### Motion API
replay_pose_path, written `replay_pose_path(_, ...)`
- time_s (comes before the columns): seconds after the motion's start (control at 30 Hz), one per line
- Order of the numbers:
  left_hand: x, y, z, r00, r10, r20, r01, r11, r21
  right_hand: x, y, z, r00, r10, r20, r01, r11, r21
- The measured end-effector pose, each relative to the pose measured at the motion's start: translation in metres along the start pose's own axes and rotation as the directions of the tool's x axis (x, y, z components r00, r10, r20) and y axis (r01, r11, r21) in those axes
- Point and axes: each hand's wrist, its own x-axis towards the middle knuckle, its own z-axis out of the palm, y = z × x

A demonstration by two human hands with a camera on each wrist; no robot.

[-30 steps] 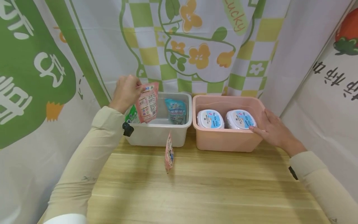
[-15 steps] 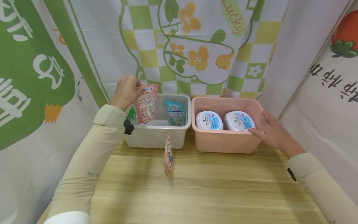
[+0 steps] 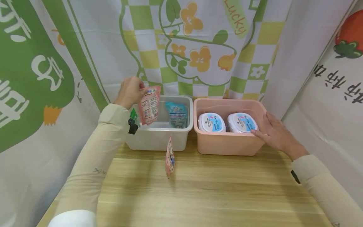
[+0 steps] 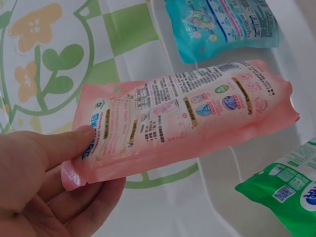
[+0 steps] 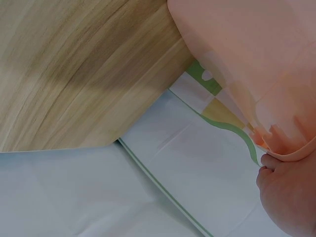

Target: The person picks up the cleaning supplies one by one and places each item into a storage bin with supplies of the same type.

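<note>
My left hand (image 3: 131,93) pinches the top edge of a pink printed pouch (image 4: 187,113), thumb on its face and fingers behind. The pouch hangs upright over the left part of a light grey bin (image 3: 156,135). Inside that bin stand a blue pouch (image 3: 177,115) on the right and a green pouch (image 4: 291,187) on the left, partly hidden by my hand. My right hand (image 3: 279,134) rests at the right front corner of a pink bin (image 3: 227,143), thumb lying on the front rim. Two white tubs (image 3: 211,122) with blue-and-white lids sit in the pink bin.
A second pink pouch (image 3: 170,159) stands edge-on on the wooden table (image 3: 212,195), in front of the grey bin. Both bins stand side by side against a patterned curtain (image 3: 198,41). Printed fabric walls (image 3: 320,101) close in both sides.
Both hands stay nearly where they were, the left still holding the pink pouch over the grey bin. The left forearm has shifted slightly to the right, and the head view has moved a little.
</note>
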Motion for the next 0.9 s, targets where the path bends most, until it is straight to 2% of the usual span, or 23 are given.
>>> replay_pose_path(0.2, 0.004, 0.001, 0.002, 0.999, -0.032, 0.039, 0.033, 0.999, -0.013, 0.001, 0.000, 0.001, 1.000, -0.001, -0.002, 0.001, 1.000, -0.004)
replay_pose_path(0.47, 0.011, 0.001, 0.002, 0.997, -0.029, 0.069, 0.030, 0.999, -0.017, 0.000, 0.002, -0.001, 1.000, -0.001, -0.013, 0.000, 1.000, -0.003)
replay_pose_path(0.9, 0.024, -0.014, 0.014, 0.995, -0.009, 0.096, 0.007, 1.000, 0.021, 0.002, 0.003, 0.001, 1.000, 0.007, -0.025, -0.006, 1.000, 0.007)
